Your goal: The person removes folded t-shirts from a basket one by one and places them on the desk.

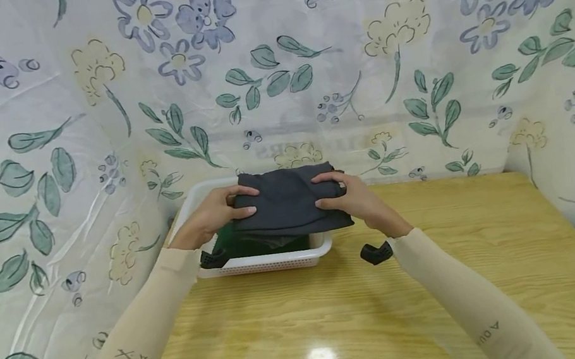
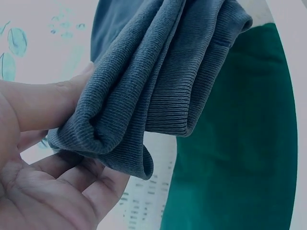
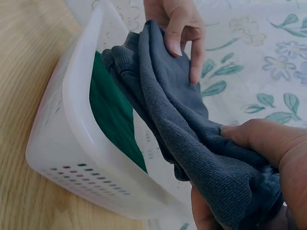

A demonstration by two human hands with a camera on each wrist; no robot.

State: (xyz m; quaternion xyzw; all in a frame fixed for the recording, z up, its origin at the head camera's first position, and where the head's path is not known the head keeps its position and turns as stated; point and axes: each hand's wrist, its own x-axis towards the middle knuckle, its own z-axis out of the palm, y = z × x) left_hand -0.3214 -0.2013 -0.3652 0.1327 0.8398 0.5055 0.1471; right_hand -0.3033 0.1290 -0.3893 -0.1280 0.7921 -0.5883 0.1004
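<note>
A folded dark grey garment (image 1: pixel 291 201) with ribbed edges is held level over a white plastic basket (image 1: pixel 262 266). My left hand (image 1: pixel 218 211) grips its left end, thumb on one face and fingers round the other, as the left wrist view shows of the layered folds (image 2: pixel 129 86). At the opposite end my right hand (image 1: pixel 350 194) pinches the cloth between thumb and fingers. Beneath it, inside the basket, lies a green cloth (image 2: pixel 235 143), which also shows past the basket rim in the right wrist view. The garment hides part of the basket's inside.
The basket stands at the back left of a wooden table (image 1: pixel 403 313), close to a hanging sheet (image 1: pixel 270 80) with a flower print that encloses the back and sides. Bare wood shows in front of the basket and to its right.
</note>
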